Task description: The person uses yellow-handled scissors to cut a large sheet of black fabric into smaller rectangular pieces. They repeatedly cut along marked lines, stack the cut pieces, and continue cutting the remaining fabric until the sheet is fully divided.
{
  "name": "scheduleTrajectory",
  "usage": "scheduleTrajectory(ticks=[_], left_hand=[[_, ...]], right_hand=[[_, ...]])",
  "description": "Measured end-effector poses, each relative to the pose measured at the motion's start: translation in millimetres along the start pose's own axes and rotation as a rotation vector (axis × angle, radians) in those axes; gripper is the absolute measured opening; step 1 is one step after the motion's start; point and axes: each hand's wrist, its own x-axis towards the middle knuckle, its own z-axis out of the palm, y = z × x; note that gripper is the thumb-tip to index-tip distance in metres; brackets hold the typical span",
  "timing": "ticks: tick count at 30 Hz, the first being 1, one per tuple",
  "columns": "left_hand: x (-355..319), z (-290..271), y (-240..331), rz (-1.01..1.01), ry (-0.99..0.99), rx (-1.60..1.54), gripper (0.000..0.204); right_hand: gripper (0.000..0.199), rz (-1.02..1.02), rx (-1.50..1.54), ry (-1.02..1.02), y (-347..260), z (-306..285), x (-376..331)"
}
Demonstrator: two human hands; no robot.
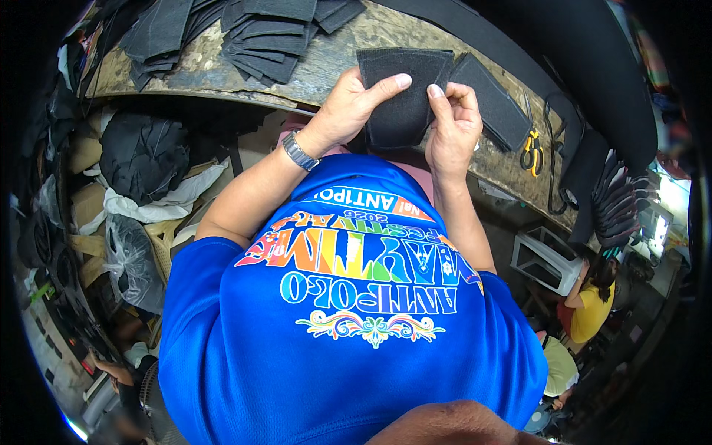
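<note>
A black, stitched fabric piece [401,104], wide at the top and narrower below, is held up in front of me at the table's near edge. My left hand [354,105] grips it from the left, thumb lying across its face and the other fingers hidden behind. At its right edge, my right hand [454,130] has thumb and fingers drawn together on the fabric. Just to the right lies a pile of similar black pieces [491,102] on the table. Beyond that pile rest scissors with yellow and black handles [531,153].
Fanned stacks of black fabric pieces [271,33] cover the far left of the worn wooden table [326,67]. A black cord [552,159] trails near the scissors. Bags and a dark bundle [144,156] sit at left; a white stool [545,259] and other people are at right.
</note>
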Motion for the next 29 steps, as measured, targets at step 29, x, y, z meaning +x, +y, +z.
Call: scheduleTrajectory(ticks=[29], left_hand=[[-26.2, -61.9, 13.4, -0.072, 0.091, 0.299, 0.029]], right_hand=[[0.024, 0.175, -1.288, -0.506, -6.4, -189.5, 169.5]])
